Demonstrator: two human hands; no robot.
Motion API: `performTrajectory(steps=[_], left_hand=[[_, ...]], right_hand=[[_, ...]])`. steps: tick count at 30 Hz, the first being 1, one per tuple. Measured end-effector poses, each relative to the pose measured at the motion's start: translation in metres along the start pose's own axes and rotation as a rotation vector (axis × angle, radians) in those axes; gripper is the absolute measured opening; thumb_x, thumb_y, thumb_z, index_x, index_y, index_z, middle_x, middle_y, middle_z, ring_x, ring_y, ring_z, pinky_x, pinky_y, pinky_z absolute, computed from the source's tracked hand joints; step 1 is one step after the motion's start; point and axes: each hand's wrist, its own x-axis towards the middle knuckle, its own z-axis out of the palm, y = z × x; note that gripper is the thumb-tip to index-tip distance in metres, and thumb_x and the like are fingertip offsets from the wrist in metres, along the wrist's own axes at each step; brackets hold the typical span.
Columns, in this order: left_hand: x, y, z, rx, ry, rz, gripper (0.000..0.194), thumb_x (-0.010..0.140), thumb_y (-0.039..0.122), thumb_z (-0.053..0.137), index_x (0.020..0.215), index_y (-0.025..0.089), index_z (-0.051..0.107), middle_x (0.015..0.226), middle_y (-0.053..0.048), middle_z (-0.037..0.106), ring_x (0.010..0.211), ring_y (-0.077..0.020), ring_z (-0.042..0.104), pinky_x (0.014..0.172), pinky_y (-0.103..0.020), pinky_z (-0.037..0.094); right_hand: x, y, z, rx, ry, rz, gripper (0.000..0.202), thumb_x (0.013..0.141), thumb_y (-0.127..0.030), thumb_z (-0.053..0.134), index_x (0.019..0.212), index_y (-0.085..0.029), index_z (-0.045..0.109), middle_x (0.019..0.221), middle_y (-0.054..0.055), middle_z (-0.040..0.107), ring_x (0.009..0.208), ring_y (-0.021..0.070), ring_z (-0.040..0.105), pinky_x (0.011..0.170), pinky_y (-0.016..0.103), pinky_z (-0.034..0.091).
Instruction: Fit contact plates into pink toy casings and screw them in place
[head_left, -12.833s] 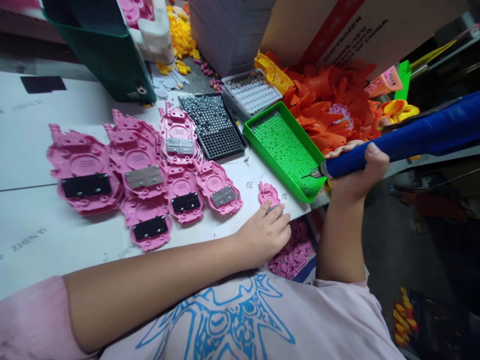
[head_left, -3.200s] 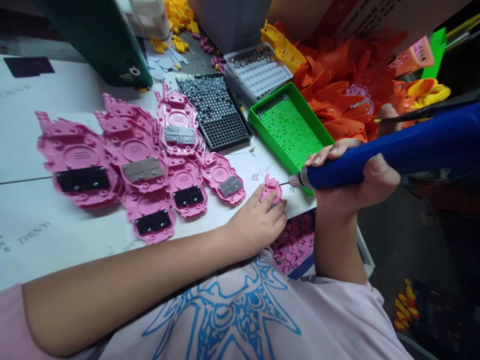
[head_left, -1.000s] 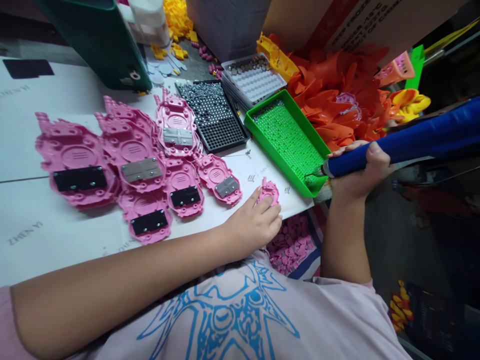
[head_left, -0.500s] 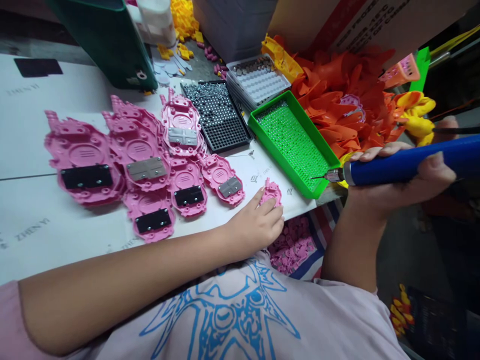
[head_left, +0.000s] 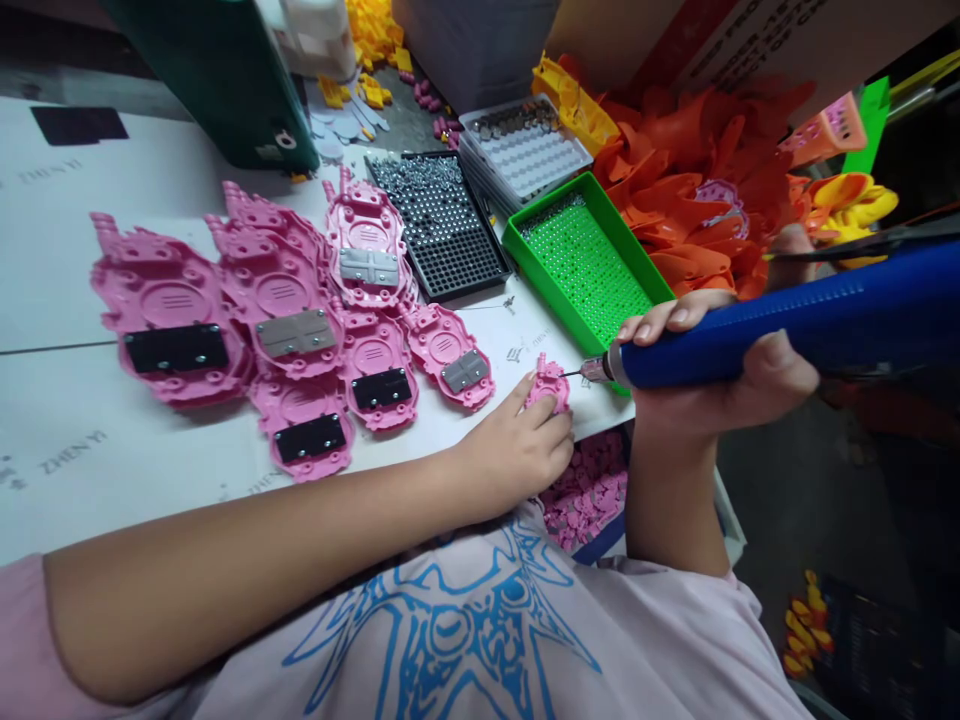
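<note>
My left hand (head_left: 521, 445) holds a small pink plastic part (head_left: 550, 385) against the table's front edge, its fingers partly covering the part. My right hand (head_left: 727, 380) is wrapped round a blue electric screwdriver (head_left: 780, 320), which points left. The screwdriver's thin bit reaches over the upper part of the pink piece; whether it touches is too small to tell. Just behind stands a green tray (head_left: 592, 265) with perforated rows and small screws. Left of my left hand, several pink shells (head_left: 169, 300) lie in stacks, their top ones fitted with black or grey plates.
A black perforated tray (head_left: 450, 235) of screws and a clear box (head_left: 521, 150) with metal pieces stand behind. Orange parts (head_left: 675, 190) are heaped at the back right, before a cardboard box. A dark green container (head_left: 225, 90) stands back left. Pink parts (head_left: 585, 495) lie below the table edge.
My right hand has moved left with the screwdriver, taking its bit from the green tray's front end to the small pink part. My left hand has stayed on that part.
</note>
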Motion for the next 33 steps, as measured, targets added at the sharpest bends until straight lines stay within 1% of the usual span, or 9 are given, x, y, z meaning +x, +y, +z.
performTrajectory(steps=[5, 11, 17, 21, 24, 28, 33], left_hand=[[0.001, -0.001, 0.0, 0.004, 0.017, 0.006, 0.018, 0.091, 0.016, 0.05, 0.092, 0.015, 0.068, 0.099, -0.008, 0.068, 0.096, -0.0239, 0.06, 0.098, -0.055, 0.043], [0.001, 0.0, 0.001, -0.002, 0.011, 0.002, 0.02, 0.092, 0.016, 0.048, 0.093, 0.015, 0.068, 0.1, -0.008, 0.067, 0.096, -0.0228, 0.06, 0.101, -0.056, 0.04], [0.001, 0.0, 0.0, -0.014, 0.013, -0.003, 0.019, 0.092, 0.016, 0.049, 0.092, 0.015, 0.068, 0.098, -0.008, 0.067, 0.095, -0.0232, 0.061, 0.1, -0.056, 0.041], [0.001, -0.001, 0.0, -0.018, 0.027, -0.008, 0.018, 0.09, 0.016, 0.051, 0.092, 0.015, 0.068, 0.095, -0.007, 0.067, 0.094, -0.0241, 0.061, 0.099, -0.057, 0.042], [0.002, 0.0, 0.0, -0.019, 0.022, -0.012, 0.017, 0.091, 0.017, 0.051, 0.092, 0.015, 0.068, 0.097, -0.007, 0.067, 0.095, -0.0235, 0.06, 0.101, -0.057, 0.041], [0.002, 0.0, 0.0, -0.03, 0.007, -0.017, 0.017, 0.091, 0.018, 0.052, 0.093, 0.016, 0.069, 0.099, -0.007, 0.067, 0.094, -0.0227, 0.059, 0.1, -0.058, 0.04], [0.005, -0.001, -0.002, -0.052, -0.007, -0.017, 0.015, 0.09, 0.018, 0.054, 0.089, 0.016, 0.069, 0.096, -0.005, 0.066, 0.094, -0.0228, 0.058, 0.101, -0.055, 0.04]], right_hand=[[-0.001, 0.008, 0.001, 0.06, -0.057, 0.003, 0.021, 0.074, -0.043, 0.05, 0.065, -0.025, 0.058, 0.06, -0.001, 0.046, 0.05, 0.0122, 0.052, 0.052, 0.028, 0.049], [-0.001, 0.012, 0.002, 0.124, -0.085, -0.022, 0.019, 0.075, -0.039, 0.048, 0.069, -0.026, 0.06, 0.062, -0.001, 0.05, 0.051, 0.0114, 0.054, 0.052, 0.027, 0.05], [0.0, 0.014, 0.004, 0.069, -0.024, 0.025, 0.021, 0.072, -0.044, 0.049, 0.067, -0.026, 0.059, 0.059, -0.002, 0.047, 0.048, 0.0116, 0.051, 0.05, 0.027, 0.049], [-0.001, 0.015, 0.004, 0.021, -0.029, 0.048, 0.026, 0.068, -0.048, 0.051, 0.061, -0.024, 0.054, 0.057, -0.002, 0.043, 0.048, 0.012, 0.051, 0.049, 0.028, 0.049], [-0.002, 0.015, 0.006, 0.057, -0.033, 0.072, 0.027, 0.065, -0.049, 0.057, 0.061, -0.022, 0.054, 0.057, -0.002, 0.045, 0.048, 0.0117, 0.052, 0.05, 0.028, 0.049], [-0.005, 0.016, 0.01, 0.099, -0.091, 0.137, 0.031, 0.06, -0.049, 0.068, 0.065, -0.02, 0.058, 0.057, -0.002, 0.05, 0.049, 0.0131, 0.055, 0.05, 0.03, 0.049], [-0.003, 0.018, 0.011, 0.075, -0.214, 0.114, 0.031, 0.063, -0.047, 0.071, 0.07, -0.019, 0.062, 0.061, -0.001, 0.057, 0.05, 0.0144, 0.059, 0.048, 0.03, 0.049]])
